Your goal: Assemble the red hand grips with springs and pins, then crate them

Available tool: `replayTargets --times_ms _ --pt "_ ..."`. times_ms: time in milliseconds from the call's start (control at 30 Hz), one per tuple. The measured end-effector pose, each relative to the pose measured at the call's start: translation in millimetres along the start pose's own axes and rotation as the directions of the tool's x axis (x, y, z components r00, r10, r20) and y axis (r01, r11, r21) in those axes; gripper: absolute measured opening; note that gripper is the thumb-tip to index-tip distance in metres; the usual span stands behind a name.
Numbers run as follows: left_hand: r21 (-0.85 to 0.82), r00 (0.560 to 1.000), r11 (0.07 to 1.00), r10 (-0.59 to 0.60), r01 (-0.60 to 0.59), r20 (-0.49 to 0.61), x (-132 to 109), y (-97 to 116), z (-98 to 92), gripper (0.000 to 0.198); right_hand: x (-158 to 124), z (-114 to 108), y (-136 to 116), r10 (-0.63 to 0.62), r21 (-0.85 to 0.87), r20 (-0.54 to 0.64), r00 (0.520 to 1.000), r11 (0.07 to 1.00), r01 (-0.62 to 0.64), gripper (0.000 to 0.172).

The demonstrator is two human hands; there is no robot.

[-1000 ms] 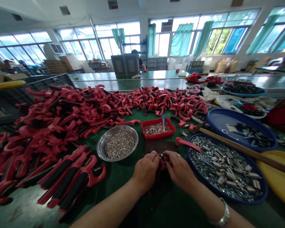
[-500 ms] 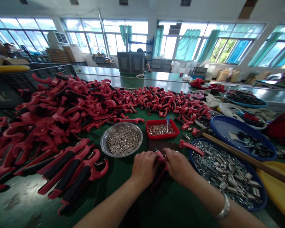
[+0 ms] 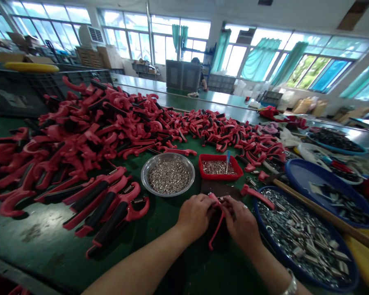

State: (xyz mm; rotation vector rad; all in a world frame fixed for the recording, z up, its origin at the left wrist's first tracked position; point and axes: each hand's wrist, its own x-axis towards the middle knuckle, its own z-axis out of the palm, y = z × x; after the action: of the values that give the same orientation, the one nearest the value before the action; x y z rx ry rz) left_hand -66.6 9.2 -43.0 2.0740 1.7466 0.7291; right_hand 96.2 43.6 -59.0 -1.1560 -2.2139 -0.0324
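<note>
- Left hand (image 3: 195, 217) and right hand (image 3: 241, 223) are together, both clamped on a red handle (image 3: 217, 231), its thin arm hanging down between them above the bench.
- It looks light and stiff, probably moulded plastic; on finished ones nearby, the black grips (image 3: 110, 217) seem the surest hold.
- Just right lies a blue tray (image 3: 283, 260) of bolts and springs.
- Ahead sit a steel bowl (image 3: 144, 176) of small metal pins and a red tray (image 3: 219, 156) of more.
- Beyond, a heap of red handles (image 3: 95, 131) spreads over the green bench (image 3: 37, 233).
- Farthest, a person (image 3: 201, 73) sits by teal-curtained windows (image 3: 320, 69).
</note>
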Motion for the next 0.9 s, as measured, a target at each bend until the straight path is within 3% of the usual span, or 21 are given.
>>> replayTargets --times_ms 100,200,400,533,700,900 --pt "0.004 1.0 1.0 0.005 -0.005 -0.006 0 0 0.3 0.024 -1 -1 6 0.219 0.158 0.031 0.975 0.962 -0.222 0.023" --pt "0.019 1.0 1.0 0.008 -0.008 -0.004 0 0 0.2 0.024 0 0 5 0.278 0.232 0.063 0.959 0.93 -0.285 0.022" --pt "0.02 1.0 1.0 0.015 -0.015 0.006 0 -1 -0.4 0.025 0 6 1 0.217 0.197 0.058 0.975 0.954 -0.224 0.021" --pt "0.001 1.0 1.0 0.012 -0.012 0.014 1 -2 -1.5 0.026 2 -3 4 0.209 0.217 0.021 0.978 0.954 -0.208 0.02" --pt "-0.007 1.0 1.0 0.008 -0.007 0.02 1 -3 -2.6 0.027 10 -14 3 0.047 0.124 0.123 0.991 0.99 -0.062 0.019" --pt "0.001 1.0 1.0 0.003 -0.003 0.028 1 -3 -0.8 0.026 15 -11 0 0.134 0.052 0.203 0.97 0.988 -0.147 0.019"
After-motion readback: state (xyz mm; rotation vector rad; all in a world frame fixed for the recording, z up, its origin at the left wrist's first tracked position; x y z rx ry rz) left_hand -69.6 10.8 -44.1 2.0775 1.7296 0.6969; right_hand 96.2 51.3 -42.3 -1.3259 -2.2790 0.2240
